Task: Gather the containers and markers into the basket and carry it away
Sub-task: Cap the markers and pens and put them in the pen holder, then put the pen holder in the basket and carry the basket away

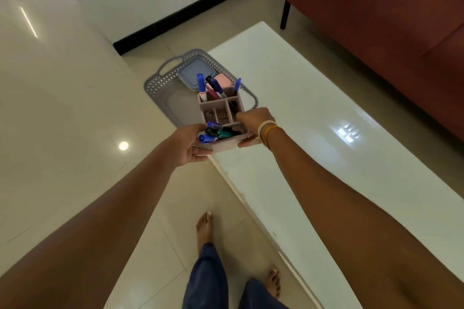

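Note:
Both hands hold a pink compartmented organizer (pixel 221 113) in the air above the table's left corner. My left hand (pixel 193 144) grips its near left side; my right hand (pixel 256 124) grips its right wall, fingers curled over the rim. Several markers stand in it: blue ones (pixel 200 83) at the far side, blue and green ones (pixel 216 132) at the near side. Beyond it a grey perforated basket (pixel 160 80) lies on the floor, holding a blue-lidded container (pixel 193 71) and a pink box (pixel 222 79).
A glossy white table (pixel 313 113) stretches along the right. A red sofa (pixel 389 20) stands behind it. My bare feet (pixel 204 226) are on the tiled floor beside the table edge. A white wall with black skirting (pixel 200 7) is behind the basket.

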`<state>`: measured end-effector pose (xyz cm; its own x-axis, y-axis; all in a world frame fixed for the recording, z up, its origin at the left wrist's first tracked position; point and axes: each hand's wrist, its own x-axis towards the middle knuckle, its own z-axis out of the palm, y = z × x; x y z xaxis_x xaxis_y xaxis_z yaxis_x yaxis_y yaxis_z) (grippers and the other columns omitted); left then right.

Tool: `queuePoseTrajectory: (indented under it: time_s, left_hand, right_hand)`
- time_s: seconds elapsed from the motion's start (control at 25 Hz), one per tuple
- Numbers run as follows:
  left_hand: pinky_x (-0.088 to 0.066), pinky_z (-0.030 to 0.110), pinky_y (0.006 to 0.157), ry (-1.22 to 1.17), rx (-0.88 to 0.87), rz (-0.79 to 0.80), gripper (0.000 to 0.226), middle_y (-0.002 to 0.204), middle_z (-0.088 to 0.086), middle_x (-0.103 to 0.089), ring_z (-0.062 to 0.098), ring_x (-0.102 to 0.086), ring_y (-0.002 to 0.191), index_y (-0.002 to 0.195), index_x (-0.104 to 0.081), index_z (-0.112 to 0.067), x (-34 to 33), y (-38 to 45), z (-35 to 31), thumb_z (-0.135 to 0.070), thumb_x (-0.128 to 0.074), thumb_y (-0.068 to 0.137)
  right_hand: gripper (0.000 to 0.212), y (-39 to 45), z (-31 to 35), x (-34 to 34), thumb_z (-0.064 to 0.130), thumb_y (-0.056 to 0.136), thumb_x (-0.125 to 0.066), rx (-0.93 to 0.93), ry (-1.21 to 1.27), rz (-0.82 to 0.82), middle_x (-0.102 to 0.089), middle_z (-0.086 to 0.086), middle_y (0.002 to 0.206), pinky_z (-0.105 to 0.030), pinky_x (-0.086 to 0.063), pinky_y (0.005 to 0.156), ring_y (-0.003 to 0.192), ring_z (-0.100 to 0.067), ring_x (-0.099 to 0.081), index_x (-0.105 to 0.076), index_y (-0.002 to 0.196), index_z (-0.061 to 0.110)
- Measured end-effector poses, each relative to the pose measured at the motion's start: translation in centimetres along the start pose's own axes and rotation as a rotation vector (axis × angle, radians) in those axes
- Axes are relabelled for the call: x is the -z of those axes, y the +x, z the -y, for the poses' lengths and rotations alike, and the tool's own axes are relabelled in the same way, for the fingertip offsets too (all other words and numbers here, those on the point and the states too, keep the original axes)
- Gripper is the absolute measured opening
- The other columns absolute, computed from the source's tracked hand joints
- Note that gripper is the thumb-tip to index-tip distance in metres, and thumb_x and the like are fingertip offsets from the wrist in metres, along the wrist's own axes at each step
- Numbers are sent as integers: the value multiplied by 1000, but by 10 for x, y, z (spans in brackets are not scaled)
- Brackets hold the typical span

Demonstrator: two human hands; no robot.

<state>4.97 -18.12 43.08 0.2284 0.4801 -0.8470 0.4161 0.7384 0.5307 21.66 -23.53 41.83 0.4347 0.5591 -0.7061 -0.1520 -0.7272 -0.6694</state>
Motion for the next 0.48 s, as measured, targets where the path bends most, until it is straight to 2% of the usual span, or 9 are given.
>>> queuePoseTrajectory:
  time_s: [0.16,0.32,0.48]
  left_hand:
    - [-44,47,97,-76,-1,0,38,118,13,-64,32,-61,101,135,-49,-10,36,13,-7,-23,-45,99]
    - [-46,47,93,-82,12,-20,38,131,9,-61,32,-63,107,135,-49,-12,59,41,-25,-24,-44,100]
    - [-47,46,92,-5,38,-16,36,129,10,-62,31,-63,113,134,-50,-11,77,68,-35,-23,-42,101]
  right_hand:
    - [17,25,15,-42,24,75,-63,58,-122,-73,-72,-11,81,-47,-62,63,63,-38,-72,-72,79,11]
    - [18,59,27,-69,26,76,-64,46,-127,-119,-73,-15,91,-51,-59,78,82,-40,-71,-71,80,10]
    - [12,77,43,-88,25,74,-66,-7,-160,-106,-74,-15,89,-48,-62,69,73,-38,-72,-68,74,13]
